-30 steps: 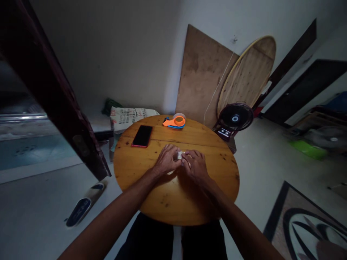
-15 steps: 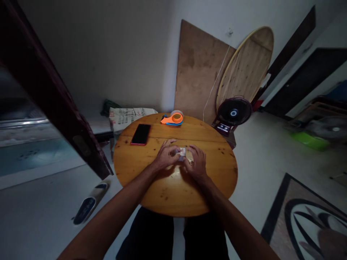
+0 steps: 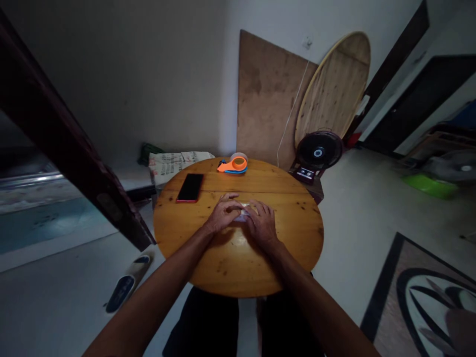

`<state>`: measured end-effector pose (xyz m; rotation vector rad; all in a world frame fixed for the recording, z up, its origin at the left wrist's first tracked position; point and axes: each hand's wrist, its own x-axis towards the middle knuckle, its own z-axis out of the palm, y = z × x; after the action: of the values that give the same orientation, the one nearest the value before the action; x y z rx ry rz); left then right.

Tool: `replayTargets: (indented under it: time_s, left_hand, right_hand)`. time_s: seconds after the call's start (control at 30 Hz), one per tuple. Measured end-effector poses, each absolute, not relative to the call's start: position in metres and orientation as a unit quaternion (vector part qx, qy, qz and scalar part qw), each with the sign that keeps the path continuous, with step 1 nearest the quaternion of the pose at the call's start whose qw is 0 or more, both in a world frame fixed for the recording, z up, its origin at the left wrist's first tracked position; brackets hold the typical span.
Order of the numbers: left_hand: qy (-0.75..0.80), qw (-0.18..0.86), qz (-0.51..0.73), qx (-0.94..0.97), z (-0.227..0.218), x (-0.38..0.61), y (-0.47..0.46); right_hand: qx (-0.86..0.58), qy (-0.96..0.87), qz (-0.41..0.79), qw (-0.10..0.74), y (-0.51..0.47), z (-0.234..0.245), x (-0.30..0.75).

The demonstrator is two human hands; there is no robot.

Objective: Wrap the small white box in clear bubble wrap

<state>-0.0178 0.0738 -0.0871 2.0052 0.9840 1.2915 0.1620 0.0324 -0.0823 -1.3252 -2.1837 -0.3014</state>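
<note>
Both hands meet over a small whitish, shiny packet (image 3: 241, 217) near the middle of the round wooden table (image 3: 230, 267). My left hand (image 3: 224, 212) grips its left side, thumb and fingers closed on it. From the right, my right hand (image 3: 262, 221) lies partly over the packet, its thumb and fingertips pressed on its top and edge. Fingers cover much of the packet, so its exact kind cannot be made out. Farther back stands an orange and blue tape dispenser (image 3: 234, 164) with a roll of tape. A black phone with a red edge (image 3: 190, 187) lies at the left.
A printed sack (image 3: 174, 163) sits behind the table's left edge. At the back right is a dark round fan (image 3: 320, 151), with wooden boards (image 3: 271, 99) leaning on the wall. One slipper (image 3: 124, 287) is on the floor at the left.
My right hand has moved left and inward over the packet, hiding more of it. The left hand keeps its hold. The whole view has shifted slightly.
</note>
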Motion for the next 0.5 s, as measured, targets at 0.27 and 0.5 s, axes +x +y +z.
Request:
replayTargets:
  time_s: [0.27,0.5]
  left_hand:
    - [0.409,0.34,0.525,0.665,-0.0827,-0.0236,0.0789]
    - [0.373,0.311,0.49,0.724,-0.0858,-0.0148,0.0744]
  right_hand:
    - [-0.491,-0.817,-0.102,0.284,0.03,-0.0788,0.1601]
    - [-0.503,-0.814,-0.096,0.274,0.0287,-0.0793,0.1594]
